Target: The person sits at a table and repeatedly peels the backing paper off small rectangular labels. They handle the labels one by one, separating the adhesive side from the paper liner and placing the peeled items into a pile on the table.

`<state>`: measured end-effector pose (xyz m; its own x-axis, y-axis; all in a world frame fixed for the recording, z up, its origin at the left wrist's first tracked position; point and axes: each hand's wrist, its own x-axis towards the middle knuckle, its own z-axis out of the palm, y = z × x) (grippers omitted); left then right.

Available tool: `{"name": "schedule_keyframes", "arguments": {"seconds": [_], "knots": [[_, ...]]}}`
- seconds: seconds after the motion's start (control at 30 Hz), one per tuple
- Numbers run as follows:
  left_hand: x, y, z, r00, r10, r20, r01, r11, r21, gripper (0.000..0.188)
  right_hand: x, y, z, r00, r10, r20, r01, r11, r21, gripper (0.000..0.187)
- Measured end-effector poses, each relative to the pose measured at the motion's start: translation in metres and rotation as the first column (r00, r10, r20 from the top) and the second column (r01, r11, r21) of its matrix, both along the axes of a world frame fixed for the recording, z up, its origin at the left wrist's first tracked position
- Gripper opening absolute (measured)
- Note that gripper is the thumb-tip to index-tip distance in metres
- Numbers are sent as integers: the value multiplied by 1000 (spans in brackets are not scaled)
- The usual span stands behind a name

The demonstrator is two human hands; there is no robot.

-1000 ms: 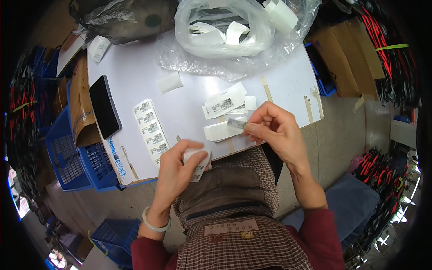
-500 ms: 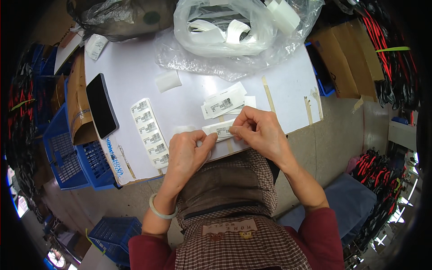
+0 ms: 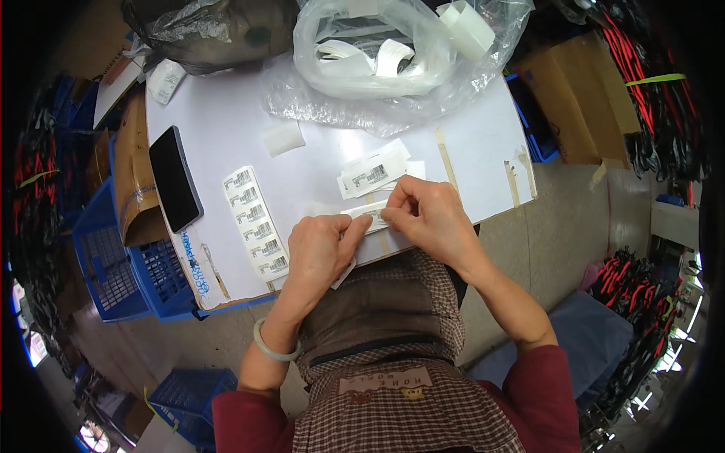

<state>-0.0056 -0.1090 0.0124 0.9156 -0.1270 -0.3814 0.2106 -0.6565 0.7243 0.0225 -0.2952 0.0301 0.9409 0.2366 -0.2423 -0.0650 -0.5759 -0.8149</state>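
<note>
A narrow white tag with a small barcode sticker (image 3: pixel 368 220) lies at the table's near edge, between my hands. My left hand (image 3: pixel 321 245) is closed, its thumb pressed on the tag's left end. A bit of white paper (image 3: pixel 346 273) sticks out below that hand; how it is held is hidden. At the tag's right end, the thumb and forefinger of my right hand (image 3: pixel 430 219) are pinched together. Just beyond it lies a loose pile of white tags (image 3: pixel 375 172), the top one bearing a barcode. Left of my left hand is a strip of barcode stickers (image 3: pixel 257 223).
A black phone (image 3: pixel 176 180) lies along the table's left side. Farther back are a blank paper slip (image 3: pixel 283 138), a clear plastic bag (image 3: pixel 362 83) of white strips and a dark plastic bag (image 3: pixel 219 38). Blue crates (image 3: pixel 109 249) and cardboard boxes (image 3: pixel 578 98) flank the table.
My left hand has slid slightly right, its thumb now nearer my right fingers and covering more of the tag. The white paper below my left hand shows more. The view has shifted slightly.
</note>
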Motion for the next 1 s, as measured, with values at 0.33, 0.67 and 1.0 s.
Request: {"name": "schedule_keyframes", "arguments": {"seconds": [0.33,0.67,1.0], "knots": [[67,2,16,980,-168,107,124,935,332,33,60,15,-23,953,123,278,-25,943,-333,33],[40,12,28,910,151,-386,-382,666,-640,32,13,6,12,920,50,389,-125,978,169,22],[-14,17,46,980,77,-186,-189,667,-720,17,-31,6,15,957,-45,287,-95,885,456,15]]}}
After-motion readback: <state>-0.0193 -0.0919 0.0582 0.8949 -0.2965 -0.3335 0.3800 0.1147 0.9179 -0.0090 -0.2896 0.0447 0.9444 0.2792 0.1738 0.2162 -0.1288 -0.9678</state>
